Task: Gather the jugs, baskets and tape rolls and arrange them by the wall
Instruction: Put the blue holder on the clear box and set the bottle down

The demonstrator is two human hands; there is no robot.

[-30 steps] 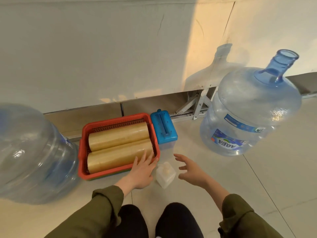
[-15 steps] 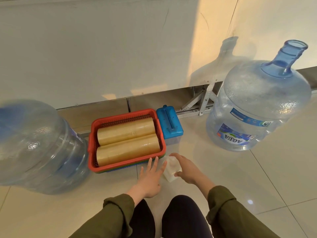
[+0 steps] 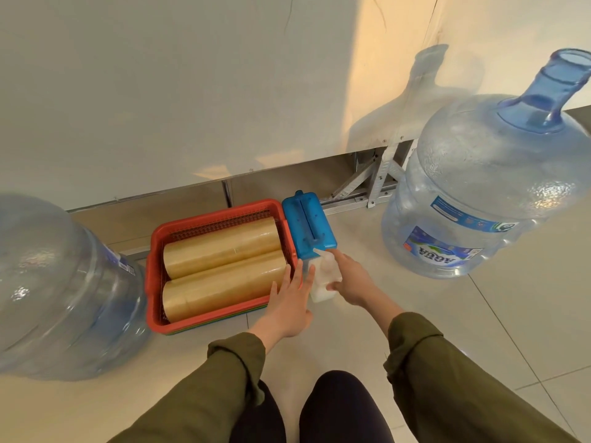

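At 9 o'clock a big clear plastic water jug [image 3: 57,289] lies tipped on the pale tile floor [image 3: 415,314], close to the wall [image 3: 160,91]. Just beside it, at 8 o'clock, sits a red plastic basket [image 3: 153,276]. Other coloured rims peek out under it. Two long brown tape rolls [image 3: 220,247] lie side by side inside it. The basket is right up by the wall.

Near the middle, the left hand [image 3: 289,302] is flat with straight fingers close together, touching the basket's right edge. At the basket's 3 o'clock stands a blue plastic lid with a bar handle [image 3: 308,225]. Just below it the right hand [image 3: 353,282] curls its fingers round a small white plastic bottle [image 3: 323,279], tilted between the two hands.

At 3 o'clock a second big clear water jug with a blue neck [image 3: 479,187] stands upright near the wall, well apart from the basket.
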